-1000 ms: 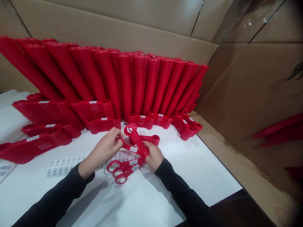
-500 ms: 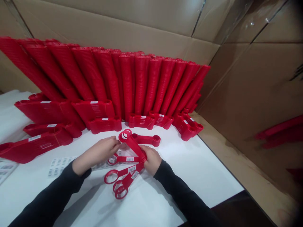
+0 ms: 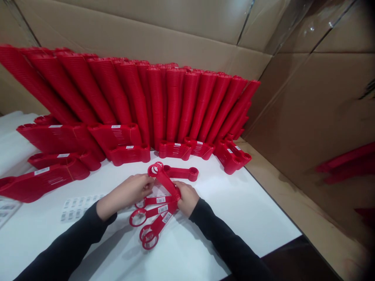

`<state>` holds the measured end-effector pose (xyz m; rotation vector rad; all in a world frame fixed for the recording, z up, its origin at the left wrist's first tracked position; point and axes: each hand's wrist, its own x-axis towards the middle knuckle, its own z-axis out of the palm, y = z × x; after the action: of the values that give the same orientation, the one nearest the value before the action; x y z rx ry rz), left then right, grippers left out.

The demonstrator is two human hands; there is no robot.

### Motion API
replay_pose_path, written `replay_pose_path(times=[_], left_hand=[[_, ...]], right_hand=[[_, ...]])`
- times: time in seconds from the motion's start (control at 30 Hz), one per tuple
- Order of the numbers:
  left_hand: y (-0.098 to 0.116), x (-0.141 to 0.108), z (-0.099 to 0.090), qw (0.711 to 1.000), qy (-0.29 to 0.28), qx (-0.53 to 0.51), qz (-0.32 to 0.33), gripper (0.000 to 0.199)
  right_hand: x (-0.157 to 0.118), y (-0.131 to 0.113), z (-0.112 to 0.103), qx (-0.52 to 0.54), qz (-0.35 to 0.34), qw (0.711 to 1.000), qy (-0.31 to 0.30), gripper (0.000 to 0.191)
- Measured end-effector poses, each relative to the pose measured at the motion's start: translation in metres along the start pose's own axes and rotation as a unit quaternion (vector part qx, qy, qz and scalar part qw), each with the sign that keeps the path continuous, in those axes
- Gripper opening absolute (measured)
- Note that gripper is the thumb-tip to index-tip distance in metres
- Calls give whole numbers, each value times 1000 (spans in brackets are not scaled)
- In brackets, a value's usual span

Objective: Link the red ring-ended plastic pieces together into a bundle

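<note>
Several flat red plastic bars with ring ends (image 3: pixel 166 182) are clasped in the right hand (image 3: pixel 188 198), its fingers closed where the bars meet; their free rings fan out from eleven round to seven o'clock. The left hand (image 3: pixel 134 190), fingers curled, is at the fan's ten o'clock, just by the uppermost ring; whether it pinches anything I cannot tell. White barcode labels (image 3: pixel 163 209) mark the lower bars. At one o'clock, another red ring-ended piece (image 3: pixel 181 173) lies on the white worktop (image 3: pixel 240 214). At nine, a white sheet of printed labels (image 3: pixel 75 207) is partly hidden by the black left sleeve (image 3: pixel 79 236). Farther out, banded red bundles (image 3: pixel 175 151) stand from ten to two o'clock, before tall ribbed red stacks (image 3: pixel 156 107) and, at twelve, brown cardboard (image 3: pixel 175 37).
</note>
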<state>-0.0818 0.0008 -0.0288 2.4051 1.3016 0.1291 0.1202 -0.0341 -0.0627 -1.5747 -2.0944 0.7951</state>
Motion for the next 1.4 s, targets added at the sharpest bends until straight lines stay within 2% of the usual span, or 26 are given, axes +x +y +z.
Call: replay_pose_path(times=[0.1, 0.2, 0.37, 0.67, 0.87, 1.07, 1.23, 1.3, 1.4], left_hand=[[8, -2, -10, 995, -16, -100, 16, 14], [20, -1, -14, 979, 5, -205, 2, 16], [30, 5, -6, 968, 70, -240, -15, 20], [30, 9, 0, 972, 92, -215, -18, 20], [35, 8, 2, 982, 108, -151, -19, 18], [38, 8, 12, 988, 154, 18, 0, 16], [32, 10, 19, 968, 193, 159, -10, 20], [28, 11, 19, 961, 221, 164, -24, 21], [23, 11, 13, 960, 260, 99, -41, 22]], right_hand=[[0, -1, -1, -1, 15, 1000, -3, 40], [0, -3, -1, 8, 19, 1000, -6, 37], [-1, -5, 0, 6, 17, 1000, -4, 35], [-2, -6, 0, 11, 12, 1000, 0, 32], [-3, -8, -1, 5, 9, 1000, 5, 35], [-2, -7, 1, 22, -11, 1000, 13, 31], [-4, -8, 1, 10, -13, 1000, 10, 32], [-4, -8, 1, 18, -13, 1000, 9, 32], [-3, -8, -1, 35, -21, 999, 22, 37]])
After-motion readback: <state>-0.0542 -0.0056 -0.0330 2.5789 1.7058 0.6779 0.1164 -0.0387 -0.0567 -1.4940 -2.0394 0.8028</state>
